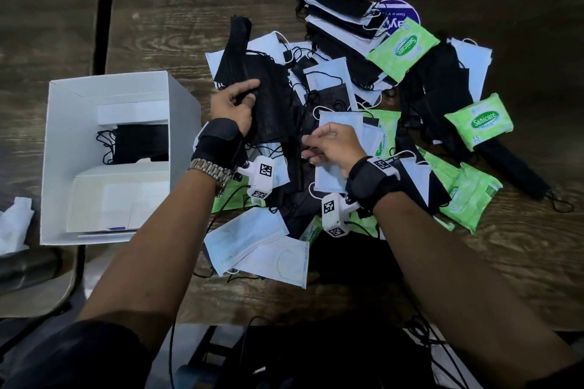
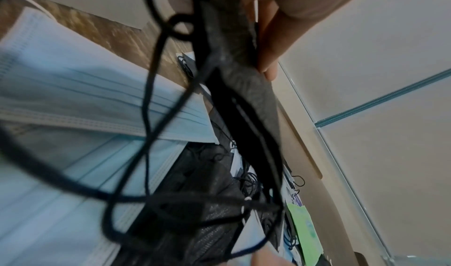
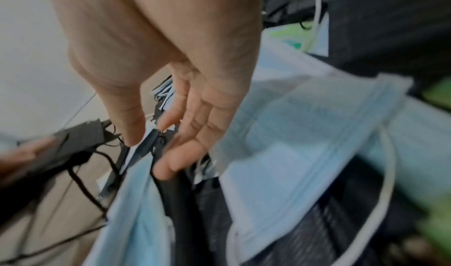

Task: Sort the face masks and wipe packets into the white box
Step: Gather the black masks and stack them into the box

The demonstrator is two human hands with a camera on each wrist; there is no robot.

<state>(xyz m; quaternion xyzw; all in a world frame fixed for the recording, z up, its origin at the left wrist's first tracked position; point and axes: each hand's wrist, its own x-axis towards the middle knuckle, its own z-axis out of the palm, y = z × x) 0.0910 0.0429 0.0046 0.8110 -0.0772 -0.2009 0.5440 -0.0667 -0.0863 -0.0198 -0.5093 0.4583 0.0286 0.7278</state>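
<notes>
Early in the sort: the white box (image 1: 177, 98) at the table's left holds only a few black masks (image 1: 139, 144) in its middle section, while the pile (image 1: 347, 98) of masks and green wipe packets (image 1: 403, 47) beside it looks barely dented. Left hand (image 1: 232, 107) pinches a black mask (image 1: 268, 98) lifted off the pile. Right hand (image 1: 335, 148), fingers curled, nips something at a blue mask (image 1: 339, 126); cannot tell what.

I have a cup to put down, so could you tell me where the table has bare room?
Bare wood shows beyond the white box, left of the mask pile, and along the near edge right of the right forearm. The centre, around both hands, is crowded.
</notes>
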